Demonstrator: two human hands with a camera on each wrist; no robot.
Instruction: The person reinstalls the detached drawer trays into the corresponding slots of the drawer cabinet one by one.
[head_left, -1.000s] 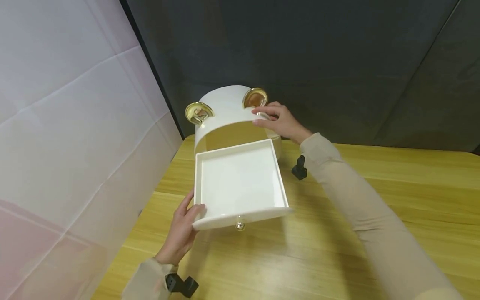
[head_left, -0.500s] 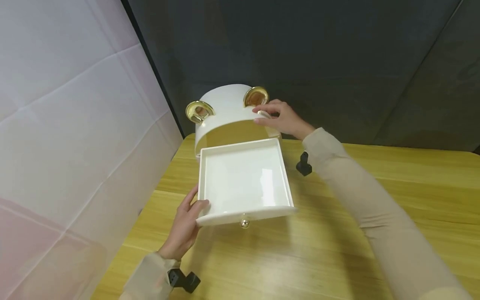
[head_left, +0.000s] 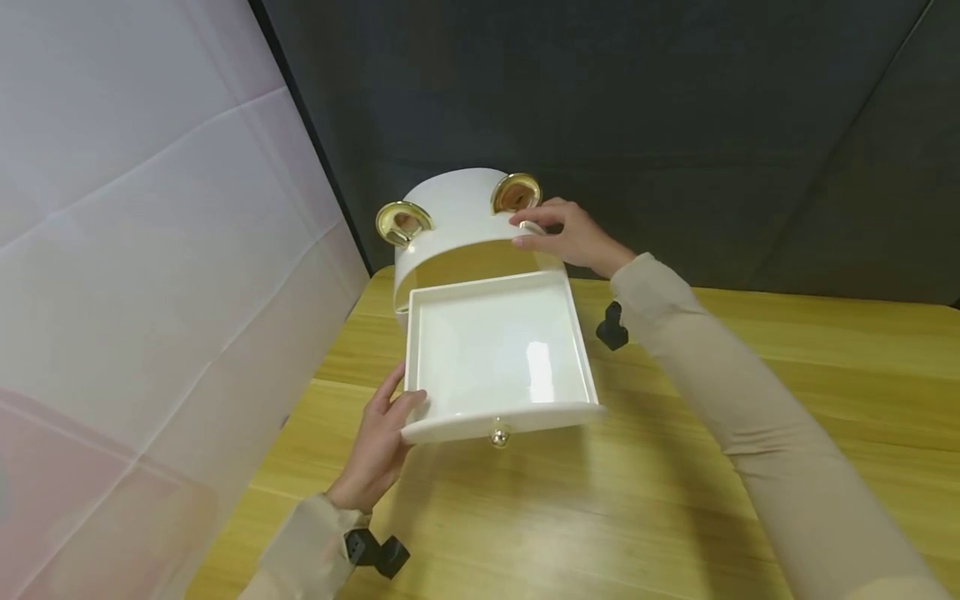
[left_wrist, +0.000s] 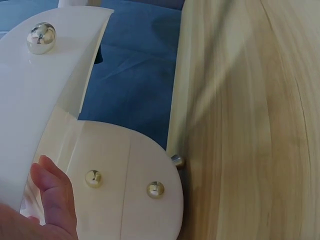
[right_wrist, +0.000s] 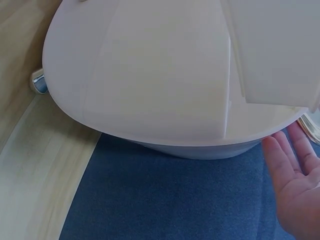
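A white rounded box (head_left: 450, 208) with two gold ear-like rings (head_left: 403, 222) stands at the table's far left corner. Its empty white drawer (head_left: 502, 421), with a gold ball knob (head_left: 498, 436), is pulled far out. My left hand (head_left: 382, 442) grips the drawer's front left corner, thumb on top of the rim. My right hand (head_left: 573, 237) rests with straight fingers on the box's top right edge beside the other ring (head_left: 516, 193). The left wrist view shows the knob (left_wrist: 41, 38), the box's underside (left_wrist: 125, 185) and my thumb (left_wrist: 55, 195). In the right wrist view, my palm (right_wrist: 295, 185) lies by the box (right_wrist: 160, 75).
The wooden table (head_left: 675, 500) stretches bare to the right and front. A white cloth wall (head_left: 150, 292) runs along the left and a dark backdrop (head_left: 675, 125) stands behind. The box overhangs the table edge (left_wrist: 180, 125) on small metal feet (right_wrist: 38, 81), above a blue floor (right_wrist: 175, 200).
The drawer has shifted slightly right and straightened in line with the box, with my left hand moving along on its corner. My right hand has stayed on the box's top.
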